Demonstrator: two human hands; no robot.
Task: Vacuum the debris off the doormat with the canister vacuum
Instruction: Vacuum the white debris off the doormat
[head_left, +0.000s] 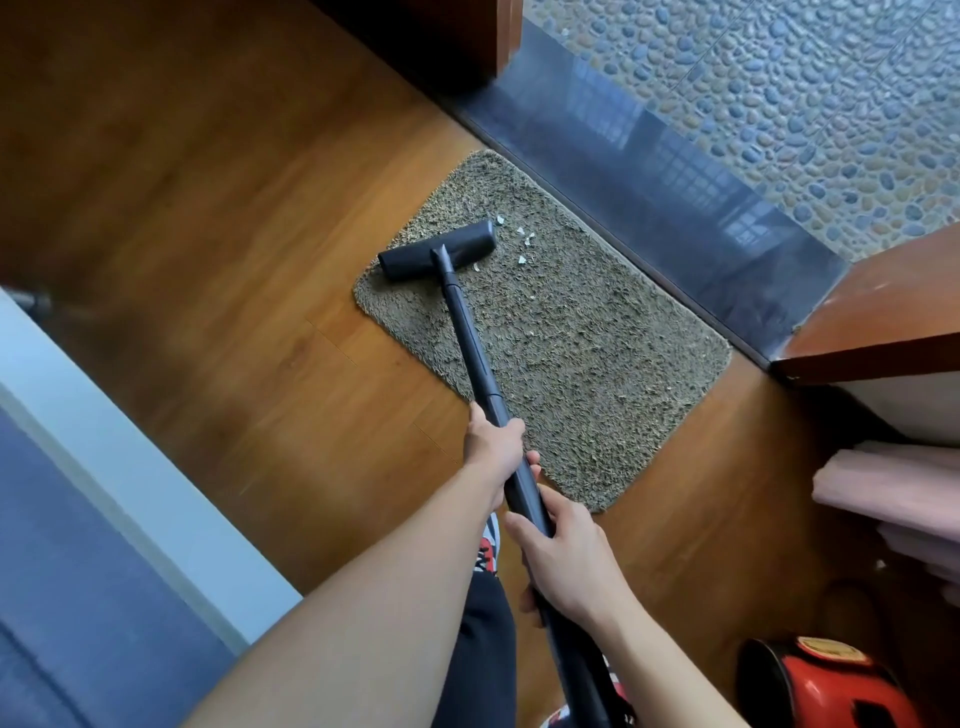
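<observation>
A shaggy grey-brown doormat (582, 353) lies on the wooden floor beside a dark threshold. Small white bits of debris (524, 241) are scattered on its far part. The black floor head (415, 254) of the vacuum rests on the mat's far left corner, just left of the debris. A black wand (470, 338) runs from the head back to me. My left hand (493, 449) grips the wand higher up, and my right hand (563, 553) grips it lower down. The red canister (815, 686) sits on the floor at the bottom right.
A dark stone threshold (675, 208) borders the mat, with pebble tiling (805, 104) beyond. A wooden door edge (883, 306) juts in at right, above pink folded fabric (893, 488). A blue and white surface (78, 493) fills the left. Wooden floor (208, 208) stretches left of the mat.
</observation>
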